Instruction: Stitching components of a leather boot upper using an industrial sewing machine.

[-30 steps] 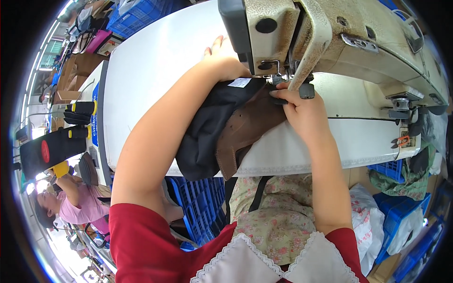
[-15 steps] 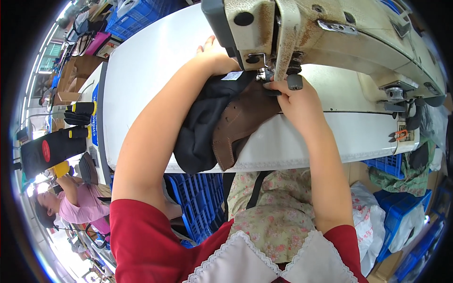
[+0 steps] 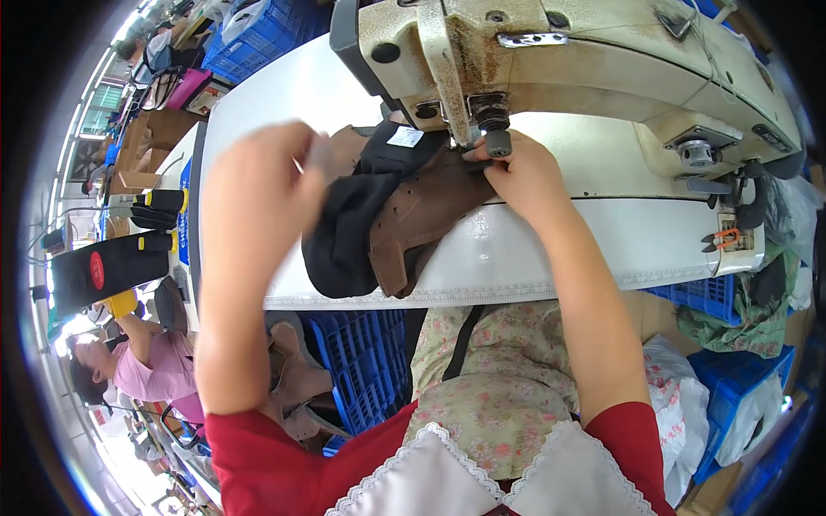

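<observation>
LEFT: left hand has lifted off the boot upper, blurred — grip unreadable | RIGHT: right hand pinches upper (brown-black) under the needle | STATUS: feed guided one-handed — on table

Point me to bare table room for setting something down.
Bare: white table left of the machine head, and the strip between right hand and orange snips. Crowded: under the needle, where the brown-and-black shoe upper lies.

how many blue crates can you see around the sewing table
4 at least: one blue crate under the table, one at top left behind it, one under the right end, one lower right. More may be hidden.
</observation>
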Demonstrator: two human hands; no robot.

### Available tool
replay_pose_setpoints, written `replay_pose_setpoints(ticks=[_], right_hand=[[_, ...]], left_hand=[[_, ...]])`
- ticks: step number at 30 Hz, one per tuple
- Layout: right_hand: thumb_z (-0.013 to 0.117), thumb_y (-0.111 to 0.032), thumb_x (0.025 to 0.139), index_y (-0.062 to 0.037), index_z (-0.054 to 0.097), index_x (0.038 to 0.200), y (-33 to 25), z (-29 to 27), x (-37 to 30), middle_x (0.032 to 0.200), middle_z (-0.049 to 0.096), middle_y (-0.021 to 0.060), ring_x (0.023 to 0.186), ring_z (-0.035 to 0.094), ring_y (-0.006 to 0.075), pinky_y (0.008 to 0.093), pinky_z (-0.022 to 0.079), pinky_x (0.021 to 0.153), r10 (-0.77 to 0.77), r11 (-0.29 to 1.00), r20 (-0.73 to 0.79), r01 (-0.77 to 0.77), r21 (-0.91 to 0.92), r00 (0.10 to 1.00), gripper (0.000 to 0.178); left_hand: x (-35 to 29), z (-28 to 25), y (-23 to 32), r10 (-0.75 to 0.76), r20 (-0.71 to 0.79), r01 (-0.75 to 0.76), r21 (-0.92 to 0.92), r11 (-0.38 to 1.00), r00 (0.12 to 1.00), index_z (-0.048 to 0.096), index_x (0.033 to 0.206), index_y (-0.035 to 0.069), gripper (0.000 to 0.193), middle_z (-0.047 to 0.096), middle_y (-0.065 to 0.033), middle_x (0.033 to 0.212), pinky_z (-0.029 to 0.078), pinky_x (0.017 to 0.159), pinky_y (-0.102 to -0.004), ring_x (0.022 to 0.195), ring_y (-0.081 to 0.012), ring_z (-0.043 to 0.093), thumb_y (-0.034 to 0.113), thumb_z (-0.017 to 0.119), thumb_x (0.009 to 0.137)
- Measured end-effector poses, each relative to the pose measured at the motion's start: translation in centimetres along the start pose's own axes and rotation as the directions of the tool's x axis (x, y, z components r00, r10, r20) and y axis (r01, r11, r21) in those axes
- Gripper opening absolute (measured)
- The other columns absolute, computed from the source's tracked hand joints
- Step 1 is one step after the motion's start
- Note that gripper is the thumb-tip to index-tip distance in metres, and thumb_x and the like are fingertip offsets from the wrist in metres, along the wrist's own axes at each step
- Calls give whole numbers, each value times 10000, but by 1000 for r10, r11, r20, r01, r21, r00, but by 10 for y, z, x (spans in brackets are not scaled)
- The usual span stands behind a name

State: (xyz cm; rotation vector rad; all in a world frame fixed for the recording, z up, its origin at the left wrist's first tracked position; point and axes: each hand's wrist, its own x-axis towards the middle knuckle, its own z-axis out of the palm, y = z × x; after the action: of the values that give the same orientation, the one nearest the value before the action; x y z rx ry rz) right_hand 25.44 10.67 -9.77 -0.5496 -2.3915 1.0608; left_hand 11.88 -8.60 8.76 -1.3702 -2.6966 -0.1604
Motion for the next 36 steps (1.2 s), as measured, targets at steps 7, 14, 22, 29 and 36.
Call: replay_pose_setpoints(ticks=[7,14,22,29,36], right_hand=[[607,-62,779,-76,748,913,-3,1,9,967,704,79,859,660,308,367,533,801,114,987,59,-119,105,992,196],[588,-48,810,-43,679,1188,-4,-12,-19,1095,674,177,965,670,283,364,532,858,221,916,40,-222,335,974,389],[622,-2,770,-33,505,1401,-20,-24,-23,1063,681,118,865,643,196,324,533,792,272,889,179,-319,329,945,642],[610,11,853,3,409,1456,-19,-16,-24,1078,619,129,881,681,204,294,561,692,346,243,430,-522,817,834,636],[617,6,847,10,408,1449,-15,-10,-22,1008,619,138,792,680,204,309,588,672,326,438,404,-516,736,854,638]], left_hand=[[-51,105,79,422,-8,-379,425,822,907,640,1157,-48,429,660,-202,1189,519,921,-372,1091,-294,638,172,675,790],[-31,137,73,295,-12,-259,447,856,955,621,1117,-51,372,697,-195,1091,544,886,-383,1007,-302,681,96,646,776],[10,72,68,281,442,-349,78,934,852,609,996,-14,242,691,-207,903,537,789,-472,888,-387,680,47,642,765],[20,63,67,319,461,-395,76,916,828,640,990,-1,230,712,-172,918,561,734,-451,876,-360,702,52,650,766],[20,52,72,234,548,-297,28,954,803,581,1136,3,391,682,-204,1046,517,872,-476,994,-381,663,119,707,785]])
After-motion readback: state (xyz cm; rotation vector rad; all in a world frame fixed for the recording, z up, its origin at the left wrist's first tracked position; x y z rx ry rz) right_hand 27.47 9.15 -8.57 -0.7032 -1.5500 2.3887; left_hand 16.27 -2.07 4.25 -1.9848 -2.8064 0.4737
